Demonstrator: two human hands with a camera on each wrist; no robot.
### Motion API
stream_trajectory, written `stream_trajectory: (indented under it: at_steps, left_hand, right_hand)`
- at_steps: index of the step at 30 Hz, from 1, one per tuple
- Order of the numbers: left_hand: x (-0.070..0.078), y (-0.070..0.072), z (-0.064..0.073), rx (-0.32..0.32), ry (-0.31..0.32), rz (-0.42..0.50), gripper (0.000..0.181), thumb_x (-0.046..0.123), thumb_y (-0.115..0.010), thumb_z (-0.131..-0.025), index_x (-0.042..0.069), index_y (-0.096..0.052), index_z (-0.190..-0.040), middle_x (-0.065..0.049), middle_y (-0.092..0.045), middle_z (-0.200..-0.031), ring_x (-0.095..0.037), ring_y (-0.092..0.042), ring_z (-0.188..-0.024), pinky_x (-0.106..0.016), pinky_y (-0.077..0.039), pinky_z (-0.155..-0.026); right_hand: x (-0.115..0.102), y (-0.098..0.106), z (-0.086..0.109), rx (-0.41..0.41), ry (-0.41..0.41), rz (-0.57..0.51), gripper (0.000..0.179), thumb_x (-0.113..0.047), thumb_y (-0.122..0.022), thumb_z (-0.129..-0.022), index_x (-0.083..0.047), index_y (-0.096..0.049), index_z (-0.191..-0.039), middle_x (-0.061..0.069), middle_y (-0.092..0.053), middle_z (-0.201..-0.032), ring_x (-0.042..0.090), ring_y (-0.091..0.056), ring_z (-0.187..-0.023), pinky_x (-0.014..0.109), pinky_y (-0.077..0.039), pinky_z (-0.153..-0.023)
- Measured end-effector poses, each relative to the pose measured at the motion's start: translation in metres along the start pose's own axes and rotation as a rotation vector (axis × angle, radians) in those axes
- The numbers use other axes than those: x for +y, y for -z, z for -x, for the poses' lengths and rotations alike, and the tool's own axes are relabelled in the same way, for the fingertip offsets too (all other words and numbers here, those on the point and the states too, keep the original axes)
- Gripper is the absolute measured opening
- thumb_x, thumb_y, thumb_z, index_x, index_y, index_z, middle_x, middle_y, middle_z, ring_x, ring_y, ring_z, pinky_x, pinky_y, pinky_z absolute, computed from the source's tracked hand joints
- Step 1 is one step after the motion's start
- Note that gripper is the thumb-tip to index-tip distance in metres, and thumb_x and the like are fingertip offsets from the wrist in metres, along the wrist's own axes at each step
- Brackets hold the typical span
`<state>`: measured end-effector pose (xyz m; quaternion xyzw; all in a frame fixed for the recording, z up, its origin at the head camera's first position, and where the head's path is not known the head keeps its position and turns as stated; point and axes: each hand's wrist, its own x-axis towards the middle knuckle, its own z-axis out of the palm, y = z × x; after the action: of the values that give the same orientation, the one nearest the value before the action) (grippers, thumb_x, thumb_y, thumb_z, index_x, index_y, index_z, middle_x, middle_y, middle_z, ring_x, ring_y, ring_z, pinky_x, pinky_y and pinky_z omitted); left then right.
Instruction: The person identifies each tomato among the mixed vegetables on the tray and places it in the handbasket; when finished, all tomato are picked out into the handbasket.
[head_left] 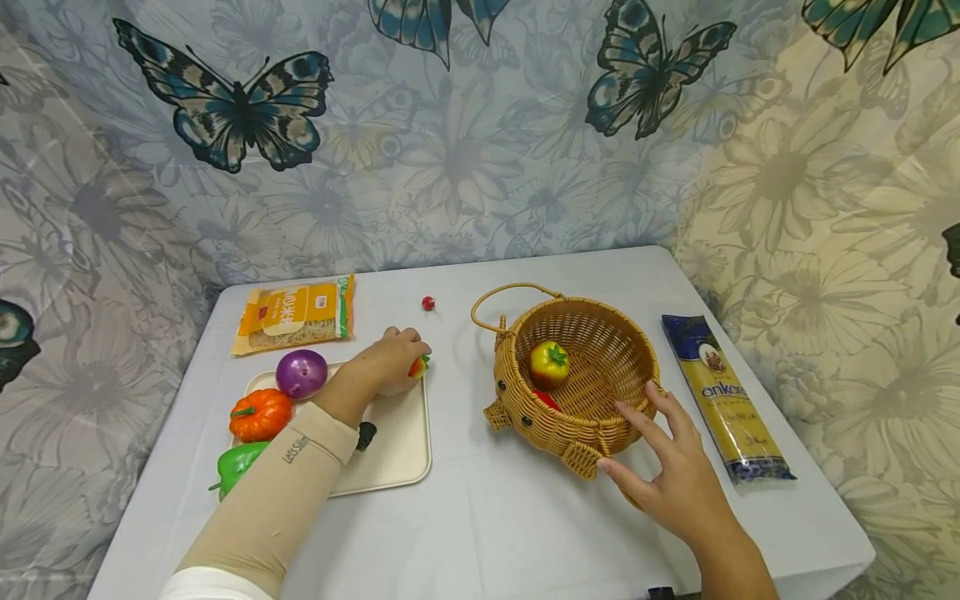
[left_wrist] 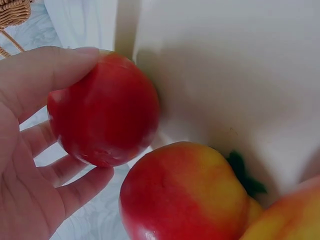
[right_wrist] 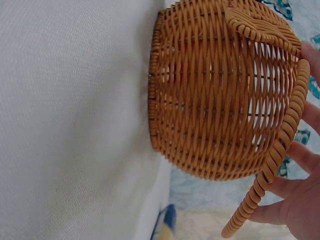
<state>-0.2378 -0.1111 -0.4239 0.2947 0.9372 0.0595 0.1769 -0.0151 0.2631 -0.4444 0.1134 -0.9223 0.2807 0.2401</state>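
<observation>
My left hand (head_left: pixel 386 364) is over the far right corner of the cream tray (head_left: pixel 405 467). Its thumb and fingertips pinch a red toy fruit (left_wrist: pixel 104 110), whose orange-red side and green top show in the head view. Beside it in the left wrist view lies a red-and-yellow toy fruit (left_wrist: pixel 185 192) with a green leafy top. My right hand (head_left: pixel 675 475) spreads its fingers at the near right rim of the wicker basket (head_left: pixel 517 392). Its fingertips rest about the rim and handle (right_wrist: pixel 280 145). Inside the basket lie a yellow-red toy fruit (head_left: pixel 550 364) and a red thing (head_left: pixel 546 401), partly hidden.
Along the tray's left side sit a purple toy vegetable (head_left: pixel 302 373), an orange pumpkin (head_left: pixel 260 414) and a green bell pepper (head_left: pixel 238 463). Behind them lies a yellow food bag (head_left: pixel 296 315). A small red object (head_left: pixel 428 303) sits farther back. A blue-and-gold packet (head_left: pixel 726 400) lies right of the basket.
</observation>
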Motion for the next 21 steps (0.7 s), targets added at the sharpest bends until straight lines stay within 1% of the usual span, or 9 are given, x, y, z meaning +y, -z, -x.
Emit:
stream_trajectory:
  at_steps: [2,9,12,16,19,21]
  left_hand:
    - [-0.0006,0.0002,0.0007,-0.004,-0.005,-0.003,0.047,0.017,-0.068,-0.096,0.011,-0.060,-0.141,-0.012,-0.052,-0.137,-0.033,-0.045,-0.120,-0.045,-0.048,-0.104]
    - [-0.0014,-0.0003,0.0025,-0.016,0.007,0.015,0.048,0.018,-0.068,-0.097,0.011,-0.059,-0.143,-0.012,-0.052,-0.139,-0.033,-0.044,-0.123,-0.045,-0.047,-0.108]
    - [0.0003,0.0002,0.0042,-0.005,-0.009,0.015,0.047,0.018,-0.068,-0.096,0.011,-0.059,-0.142,-0.012,-0.052,-0.138,-0.033,-0.045,-0.122,-0.045,-0.047,-0.108]
    - [0.0034,0.0018,0.0058,0.024,-0.053,0.012,0.046,0.016,-0.069,-0.095,0.009,-0.061,-0.139,-0.013,-0.054,-0.136,-0.034,-0.046,-0.121,-0.045,-0.047,-0.106]
    - [0.0061,0.0038,0.0073,0.045,-0.074,0.016,0.044,0.014,-0.070,-0.094,0.009,-0.062,-0.138,-0.013,-0.055,-0.135,-0.034,-0.047,-0.121,-0.045,-0.047,-0.105]
    - [0.0074,0.0050,0.0081,0.051,-0.075,0.020,0.044,0.014,-0.070,-0.095,0.009,-0.063,-0.137,-0.012,-0.055,-0.134,-0.033,-0.047,-0.121,-0.044,-0.048,-0.105]
  right_hand:
    - [-0.0002,-0.0001,-0.0001,0.002,0.003,0.000,0.072,-0.042,-0.089,-0.076,-0.013,-0.065,-0.137,0.025,-0.036,-0.159,0.048,-0.027,-0.150,0.076,-0.030,-0.109]
    - [-0.0003,0.0001,-0.0001,-0.007,-0.012,0.001,0.074,-0.034,-0.092,-0.072,-0.013,-0.065,-0.137,0.026,-0.035,-0.159,0.048,-0.025,-0.151,0.077,-0.031,-0.108]
    - [0.0003,-0.0001,0.0000,-0.004,-0.004,0.002,0.073,-0.039,-0.091,-0.074,-0.014,-0.065,-0.138,0.026,-0.036,-0.158,0.049,-0.026,-0.150,0.077,-0.031,-0.108]
    - [0.0010,-0.0002,0.0001,0.004,0.010,-0.008,0.072,-0.044,-0.088,-0.077,-0.013,-0.065,-0.137,0.027,-0.036,-0.158,0.048,-0.026,-0.150,0.077,-0.031,-0.108]
    - [0.0012,-0.0003,0.0003,0.005,0.012,-0.015,0.072,-0.044,-0.088,-0.077,-0.011,-0.065,-0.137,0.026,-0.036,-0.158,0.047,-0.026,-0.150,0.077,-0.031,-0.107]
    - [0.0013,-0.0003,0.0004,0.003,0.009,-0.014,0.072,-0.042,-0.089,-0.076,-0.012,-0.065,-0.137,0.026,-0.036,-0.158,0.047,-0.026,-0.151,0.077,-0.031,-0.107]
